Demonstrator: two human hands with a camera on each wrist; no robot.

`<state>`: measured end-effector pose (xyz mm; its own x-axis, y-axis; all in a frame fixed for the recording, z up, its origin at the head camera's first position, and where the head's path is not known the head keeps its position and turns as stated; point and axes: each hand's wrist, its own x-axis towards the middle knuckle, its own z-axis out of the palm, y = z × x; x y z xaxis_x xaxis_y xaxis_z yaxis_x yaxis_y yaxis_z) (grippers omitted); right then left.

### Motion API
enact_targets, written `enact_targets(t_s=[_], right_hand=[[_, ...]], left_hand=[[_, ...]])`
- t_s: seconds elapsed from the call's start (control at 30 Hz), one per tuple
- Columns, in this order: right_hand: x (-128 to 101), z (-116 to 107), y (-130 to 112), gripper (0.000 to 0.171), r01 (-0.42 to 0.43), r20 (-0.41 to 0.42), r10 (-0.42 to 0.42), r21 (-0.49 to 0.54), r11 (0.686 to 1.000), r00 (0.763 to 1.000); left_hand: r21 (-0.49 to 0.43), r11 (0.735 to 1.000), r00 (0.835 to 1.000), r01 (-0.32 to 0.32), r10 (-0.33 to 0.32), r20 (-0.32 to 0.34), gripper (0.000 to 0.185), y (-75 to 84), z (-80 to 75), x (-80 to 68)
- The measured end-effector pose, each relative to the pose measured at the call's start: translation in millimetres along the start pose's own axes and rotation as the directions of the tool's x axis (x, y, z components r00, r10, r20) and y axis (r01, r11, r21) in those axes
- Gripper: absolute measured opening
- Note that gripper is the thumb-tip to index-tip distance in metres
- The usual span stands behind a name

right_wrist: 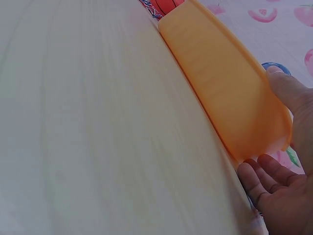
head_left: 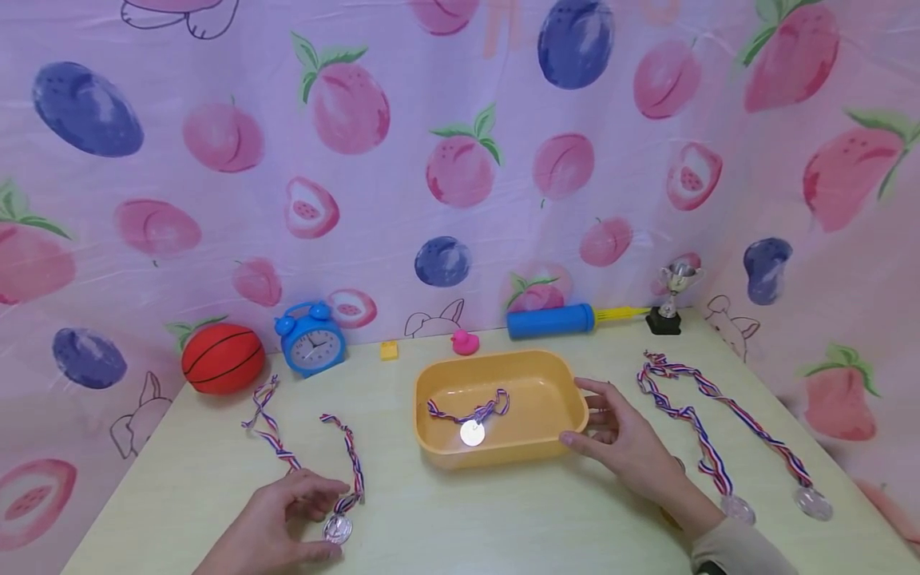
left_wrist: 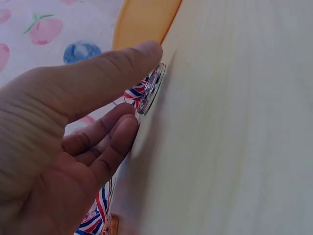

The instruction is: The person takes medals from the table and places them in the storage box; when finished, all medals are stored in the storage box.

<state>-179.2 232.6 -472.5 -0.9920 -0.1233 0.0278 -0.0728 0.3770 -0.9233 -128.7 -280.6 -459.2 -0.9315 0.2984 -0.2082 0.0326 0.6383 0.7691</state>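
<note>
- Stretching pale yellow-green, the counter (head_left: 460, 519) runs back to a pink fruit-print curtain (head_left: 460, 160) that closes in the back and both sides.
- Left hand (head_left: 276, 527) pinches a silver medal (head_left: 337, 528) lying near the counter's front edge, its striped ribbon (head_left: 352, 455) trailing away.
- Right hand (head_left: 632, 439), fingers relaxed, rests against the orange tub (head_left: 553, 391); another medal lies inside.
- Ball (head_left: 223, 358), blue clock (head_left: 311, 339), pump (head_left: 553, 320) and trophy (head_left: 672, 299) line the back.

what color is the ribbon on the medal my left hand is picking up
Red, white and blue stripes on the ribbon; the head view shows it best, by the left hand.
</note>
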Motion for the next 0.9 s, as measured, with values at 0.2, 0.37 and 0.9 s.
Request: enact_targets(t_s=[0.2,0.37,0.9], right_hand=[[-0.5,-0.4,-0.5,0.090,-0.005,0.003,0.005,0.004,1.000,1.000],[-0.5,-0.5,-0.4,0.089,-0.001,0.003,0.001,0.001,1.000,1.000],[-1.1,0.2,-1.5,0.089,0.003,0.000,-0.003,0.008,1.000,1.000]], left_hand=[[0.039,0.999,1.000,-0.004,0.004,-0.004,0.065,-2.7,-0.4,2.1],[0.059,0.998,1.000,-0.011,0.011,-0.007,0.062,-3.5,-1.0,1.6],[0.108,0.993,0.998,-0.055,0.057,-0.023,0.045,-4.1,-2.1,0.0]])
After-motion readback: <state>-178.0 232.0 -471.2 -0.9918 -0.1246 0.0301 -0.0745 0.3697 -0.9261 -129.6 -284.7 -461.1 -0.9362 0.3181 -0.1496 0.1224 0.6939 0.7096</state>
